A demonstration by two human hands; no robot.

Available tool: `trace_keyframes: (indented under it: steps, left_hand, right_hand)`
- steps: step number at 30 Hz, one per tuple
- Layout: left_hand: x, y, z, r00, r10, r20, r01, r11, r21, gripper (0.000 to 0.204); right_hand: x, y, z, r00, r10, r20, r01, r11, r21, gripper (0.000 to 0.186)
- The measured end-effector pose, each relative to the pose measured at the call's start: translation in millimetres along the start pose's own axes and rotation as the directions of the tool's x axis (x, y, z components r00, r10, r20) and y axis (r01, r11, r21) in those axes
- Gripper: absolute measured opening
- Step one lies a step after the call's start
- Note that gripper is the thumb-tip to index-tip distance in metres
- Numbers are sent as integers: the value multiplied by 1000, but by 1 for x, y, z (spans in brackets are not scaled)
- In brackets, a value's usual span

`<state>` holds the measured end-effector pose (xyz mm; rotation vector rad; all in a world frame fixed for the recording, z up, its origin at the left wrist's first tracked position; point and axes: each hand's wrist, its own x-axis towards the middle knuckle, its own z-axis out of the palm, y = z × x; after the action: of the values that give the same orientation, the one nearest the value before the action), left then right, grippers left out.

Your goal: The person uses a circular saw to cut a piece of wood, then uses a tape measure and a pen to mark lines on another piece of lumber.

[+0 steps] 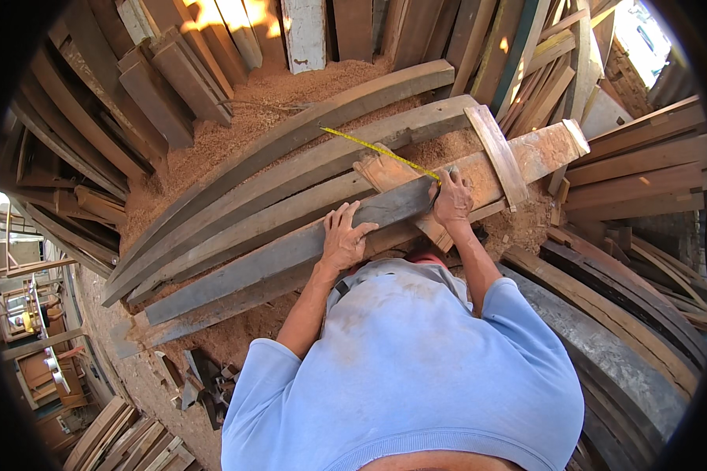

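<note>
Left hand (344, 235) flat on plank (291, 247)

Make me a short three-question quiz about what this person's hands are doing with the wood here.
1. True or false: the left hand lies flat on the grey plank.
2. What does the right hand hold against the wood? A) hammer B) yellow tape measure C) saw
3. Fill in: the planks lie on heaped ____.

Key: 1 true; 2 B; 3 sawdust.
</note>
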<state>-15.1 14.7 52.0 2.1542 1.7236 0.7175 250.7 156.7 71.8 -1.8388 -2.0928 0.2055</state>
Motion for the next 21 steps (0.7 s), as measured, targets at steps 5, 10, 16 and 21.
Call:
trace_keyframes:
  steps: [5, 10, 16, 21]
  left_hand:
    - [-1, 0, 1, 1000, -6, 0, 6, 1000, -4, 45]
    - [-1, -2, 3, 1000, -3, -7, 3, 1000, -4, 45]
    - [-2, -4, 3, 1000, 9, 0, -9, 1000, -10, 50]
    - [-1, -3, 3, 1000, 4, 4, -4, 1000, -3, 47]
  right_hand:
    - [0, -2, -3, 1000, 0, 5, 0, 1000, 6, 31]
    - [1, -2, -4, 1000, 3, 10, -3, 1000, 3, 31]
    - [0, -3, -2, 1000, 26, 16, -25, 999, -28, 31]
    - [1, 0, 3, 995, -41, -88, 40, 999, -23, 29]
